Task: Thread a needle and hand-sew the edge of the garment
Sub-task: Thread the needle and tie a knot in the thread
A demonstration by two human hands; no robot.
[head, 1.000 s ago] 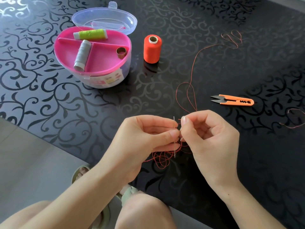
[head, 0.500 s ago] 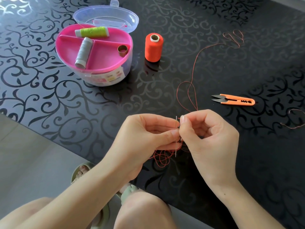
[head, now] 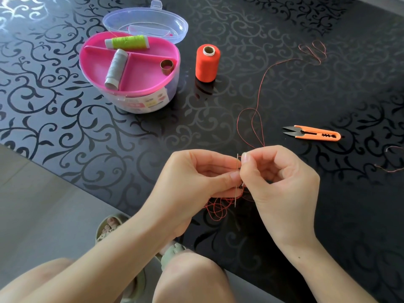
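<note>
My left hand (head: 192, 178) pinches a thin silver needle (head: 236, 195) upright between thumb and fingers. My right hand (head: 282, 182) pinches the orange thread (head: 260, 92) at the needle's top end, fingertips against those of the left hand. The thread loops away across the black patterned table (head: 218, 119) toward the far right, and a tangle of it hangs below the hands. An orange thread spool (head: 207, 63) stands upright beyond the hands. No garment is in view.
A pink sewing box (head: 131, 88) with its clear lid open sits at the far left, holding a green spool (head: 127, 42), a grey spool (head: 115, 68) and a thimble (head: 167, 66). Orange thread snips (head: 314, 134) lie to the right. The table's edge runs near my knees.
Both hands have stayed together at the needle, with the right fingertips shifting slightly at its top end. The view has drifted a little.
</note>
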